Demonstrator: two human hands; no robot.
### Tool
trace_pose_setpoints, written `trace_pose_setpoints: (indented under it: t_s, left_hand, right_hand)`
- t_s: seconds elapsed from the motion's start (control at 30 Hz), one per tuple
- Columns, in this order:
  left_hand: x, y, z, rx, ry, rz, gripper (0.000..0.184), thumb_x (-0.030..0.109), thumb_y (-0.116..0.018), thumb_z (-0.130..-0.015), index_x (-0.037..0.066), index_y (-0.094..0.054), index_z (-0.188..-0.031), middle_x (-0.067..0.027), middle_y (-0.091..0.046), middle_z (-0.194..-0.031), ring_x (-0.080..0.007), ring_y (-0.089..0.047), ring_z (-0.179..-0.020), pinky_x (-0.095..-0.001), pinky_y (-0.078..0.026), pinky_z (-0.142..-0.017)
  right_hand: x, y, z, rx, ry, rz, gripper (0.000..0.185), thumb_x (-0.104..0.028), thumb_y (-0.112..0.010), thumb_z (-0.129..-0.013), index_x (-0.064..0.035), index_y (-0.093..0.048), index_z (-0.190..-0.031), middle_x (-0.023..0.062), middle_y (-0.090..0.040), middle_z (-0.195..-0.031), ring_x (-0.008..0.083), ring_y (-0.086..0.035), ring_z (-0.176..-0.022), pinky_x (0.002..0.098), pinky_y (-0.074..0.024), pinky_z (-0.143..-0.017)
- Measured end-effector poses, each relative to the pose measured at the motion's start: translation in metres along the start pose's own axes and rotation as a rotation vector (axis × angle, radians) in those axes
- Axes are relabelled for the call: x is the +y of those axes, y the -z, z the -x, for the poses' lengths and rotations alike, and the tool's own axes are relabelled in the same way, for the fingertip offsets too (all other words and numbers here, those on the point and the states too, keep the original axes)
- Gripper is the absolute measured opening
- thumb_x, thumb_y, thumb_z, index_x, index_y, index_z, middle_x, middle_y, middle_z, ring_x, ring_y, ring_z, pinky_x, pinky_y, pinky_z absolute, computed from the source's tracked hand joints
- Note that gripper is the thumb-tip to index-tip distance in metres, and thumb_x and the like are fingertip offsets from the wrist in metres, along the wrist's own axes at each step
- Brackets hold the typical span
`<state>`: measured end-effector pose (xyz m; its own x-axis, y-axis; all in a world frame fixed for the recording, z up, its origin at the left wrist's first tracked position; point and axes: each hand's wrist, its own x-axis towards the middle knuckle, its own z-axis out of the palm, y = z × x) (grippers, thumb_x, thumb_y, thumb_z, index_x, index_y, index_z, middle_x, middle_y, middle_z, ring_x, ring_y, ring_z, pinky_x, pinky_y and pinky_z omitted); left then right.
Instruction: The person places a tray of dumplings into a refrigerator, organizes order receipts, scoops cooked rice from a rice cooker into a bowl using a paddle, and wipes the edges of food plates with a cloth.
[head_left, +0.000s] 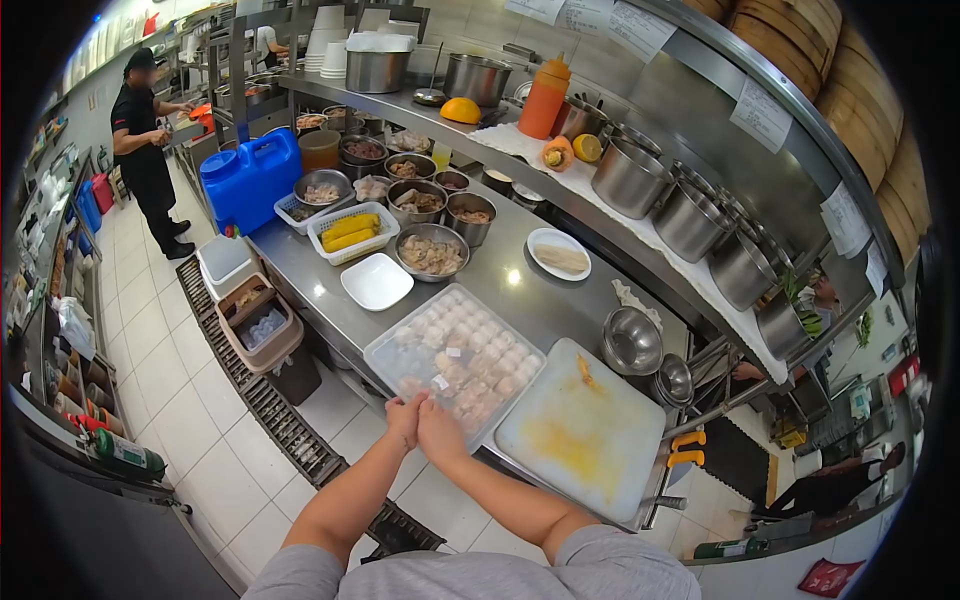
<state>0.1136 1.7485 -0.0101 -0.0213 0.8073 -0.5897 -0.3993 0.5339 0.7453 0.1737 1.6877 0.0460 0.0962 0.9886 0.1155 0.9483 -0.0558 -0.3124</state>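
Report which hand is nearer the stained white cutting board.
Right. The right hand is to the left of the cutting board, not touching it; the left hand is farther off, on the right hand's other side.

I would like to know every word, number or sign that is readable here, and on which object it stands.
No text can be read.
Papers at upper right: print too small.
White slips on the tray: too small.
Red item at lower right: white marks, blurred.
Labels on the green cylinders: blurred.
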Motion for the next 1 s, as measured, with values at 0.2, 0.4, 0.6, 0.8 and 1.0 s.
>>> trace_pose_setpoints:
  t_s: [0.2, 0.4, 0.6, 0.8, 1.0]
  left_hand:
    - [0.016, 0.067, 0.009, -0.404, 0.247, 0.120, 0.039, 0.014, -0.066, -0.079, 0.003, -0.053, -0.114, -0.0114, -0.063, -0.105, -0.0257, -0.062, -0.096, -0.0445, -0.051, -0.081]
    - [0.039, 0.129, 0.045, -0.496, 0.154, 0.118, 0.048, 0.006, -0.064, -0.073, 0.002, -0.052, -0.120, -0.0108, -0.062, -0.111, -0.0266, -0.061, -0.100, -0.0454, -0.049, -0.088]
    - [0.027, 0.185, 0.052, -0.497, 0.068, 0.127, 0.057, 0.000, -0.063, -0.071, 0.007, -0.045, -0.125, -0.0111, -0.060, -0.113, -0.0291, -0.062, -0.100, -0.0485, -0.052, -0.081]
    - [0.026, 0.219, 0.078, -0.476, 0.019, 0.150, 0.062, 0.001, -0.063, -0.067, 0.007, -0.044, -0.126, -0.0124, -0.059, -0.114, -0.0303, -0.059, -0.104, -0.0503, -0.049, -0.085]
    - [0.036, 0.285, 0.130, -0.528, 0.036, 0.263, 0.061, -0.001, -0.062, -0.068, 0.005, -0.045, -0.126, -0.0121, -0.059, -0.114, -0.0292, -0.057, -0.106, -0.0469, -0.046, -0.092]
  right_hand:
    - [0.001, 0.033, 0.010, -0.105, 0.036, -0.294, 0.037, -0.019, -0.061, -0.078, -0.0016, -0.052, -0.110, 0.0189, -0.059, -0.106, 0.0381, -0.058, -0.097, 0.0471, -0.0465, -0.084]
    - [0.073, 0.052, -0.016, 0.300, -0.126, -0.049, 0.064, -0.037, -0.072, -0.075, -0.0022, -0.052, -0.124, 0.0189, -0.051, -0.125, 0.0353, -0.047, -0.118, 0.0454, -0.0402, -0.096]
    - [0.067, 0.059, -0.043, -0.072, -0.219, 0.009, 0.081, -0.055, -0.068, -0.074, -0.0011, -0.048, -0.131, 0.0216, -0.047, -0.130, 0.0363, -0.043, -0.122, 0.0438, -0.0369, -0.100]
    - [0.086, 0.019, -0.042, -0.577, -0.374, -0.526, 0.100, -0.058, -0.077, -0.063, 0.0116, -0.045, -0.128, 0.0257, -0.056, -0.121, 0.0335, -0.056, -0.113, 0.0412, -0.0459, -0.093]
    - [0.038, 0.023, 0.025, -0.742, -0.465, -1.150, 0.065, -0.029, -0.074, -0.080, 0.0031, -0.045, -0.128, 0.0164, -0.059, -0.117, 0.0277, -0.062, -0.101, 0.0410, -0.0511, -0.086]
